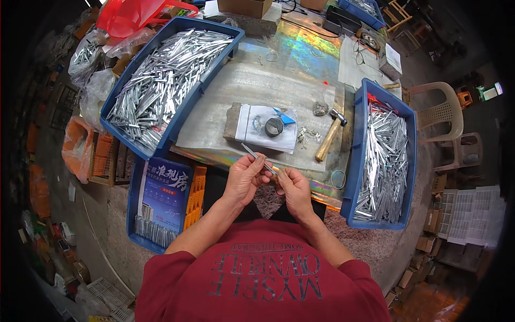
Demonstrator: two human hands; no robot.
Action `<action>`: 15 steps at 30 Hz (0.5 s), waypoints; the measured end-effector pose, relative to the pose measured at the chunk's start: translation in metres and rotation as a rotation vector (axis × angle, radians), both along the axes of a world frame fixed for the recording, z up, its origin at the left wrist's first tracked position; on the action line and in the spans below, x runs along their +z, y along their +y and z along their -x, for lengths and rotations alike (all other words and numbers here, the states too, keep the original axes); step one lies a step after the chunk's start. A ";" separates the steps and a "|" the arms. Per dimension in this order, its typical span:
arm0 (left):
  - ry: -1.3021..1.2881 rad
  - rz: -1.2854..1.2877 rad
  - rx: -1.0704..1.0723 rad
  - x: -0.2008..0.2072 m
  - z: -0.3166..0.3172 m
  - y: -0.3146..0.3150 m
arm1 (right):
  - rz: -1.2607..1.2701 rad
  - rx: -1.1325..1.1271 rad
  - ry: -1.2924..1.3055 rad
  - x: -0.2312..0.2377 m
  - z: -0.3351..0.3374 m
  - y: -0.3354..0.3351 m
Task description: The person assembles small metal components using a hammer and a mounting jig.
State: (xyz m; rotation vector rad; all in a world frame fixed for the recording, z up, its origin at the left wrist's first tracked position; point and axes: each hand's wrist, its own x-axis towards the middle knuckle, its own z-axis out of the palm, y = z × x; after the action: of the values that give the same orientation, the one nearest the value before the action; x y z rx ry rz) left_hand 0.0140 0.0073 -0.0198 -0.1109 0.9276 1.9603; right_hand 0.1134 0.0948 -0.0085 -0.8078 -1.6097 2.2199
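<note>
The paper-topped block [255,138] on the worktable serves as the reference. Just in front of it, on the person's side, the left hand [244,180] pinches a slim silvery rod [248,149] between thumb and fingers, with its far tip poking up toward the block's front edge. The right hand [294,188] grasps the near end of the same rod, fingers curled in; something small and dark shows beneath them, too hidden to identify. On the block sit a dark round cylinder [273,127] and, beside it, a blue scrap [284,116]. Right of the block lie a little scatter of small metallic bits [309,134], a greyish lump [321,109] and, farther over, a wooden-handled hammer [328,138]. Well left of the block stands a blue tub [168,140] heaped with slender silvery pieces; well right of it, a second tub [354,180] holds similar ones.
</note>
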 end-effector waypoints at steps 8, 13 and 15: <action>0.103 -0.041 0.045 -0.001 -0.004 -0.001 | -0.002 -0.027 0.009 0.000 0.001 -0.004; 0.341 -0.029 0.121 0.001 -0.012 -0.002 | 0.006 -0.063 0.031 -0.001 0.001 -0.008; 0.477 -0.006 0.162 0.001 -0.014 -0.003 | 0.010 -0.068 0.042 0.001 0.001 -0.009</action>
State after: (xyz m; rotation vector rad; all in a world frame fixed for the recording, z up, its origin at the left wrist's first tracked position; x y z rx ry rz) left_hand 0.0279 0.0042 -0.0184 0.3068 1.2486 2.1850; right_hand 0.1126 0.0857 -0.0080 -0.8010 -1.5304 2.1853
